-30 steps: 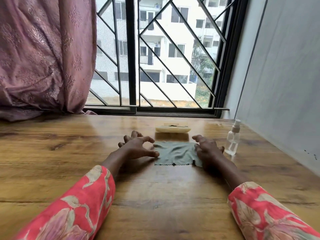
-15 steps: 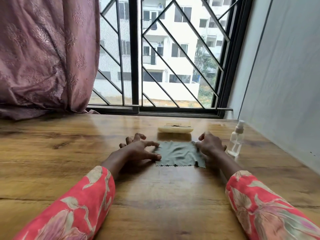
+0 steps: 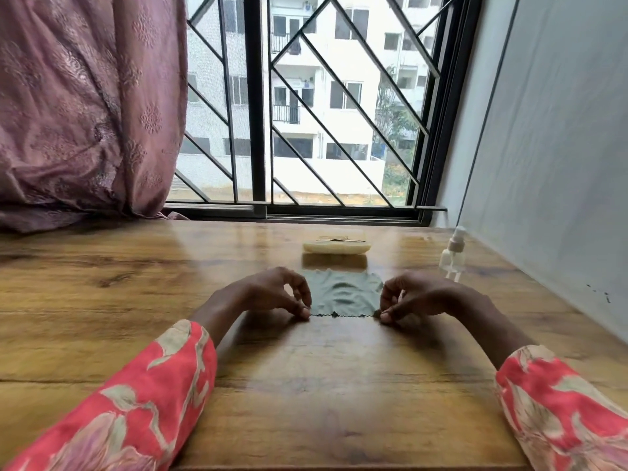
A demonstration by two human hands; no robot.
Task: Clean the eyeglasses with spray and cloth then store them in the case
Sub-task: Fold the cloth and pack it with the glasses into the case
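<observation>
A grey-green cleaning cloth (image 3: 343,294) lies on the wooden table (image 3: 306,385), its near edge lifted slightly. My left hand (image 3: 268,295) pinches the cloth's near left corner. My right hand (image 3: 418,295) pinches the near right corner. Behind the cloth lies a cream eyeglass case (image 3: 336,247), with dark eyeglasses (image 3: 339,239) resting along its top. A small clear spray bottle (image 3: 452,254) stands at the right, beyond my right hand.
A barred window (image 3: 306,113) runs along the table's far edge. A pink curtain (image 3: 85,107) hangs at the back left and rests on the table. A grey wall (image 3: 550,147) borders the right side.
Both hands have drawn back from the cloth's sides to its near corners and closed on them. The camera has tilted slightly.
</observation>
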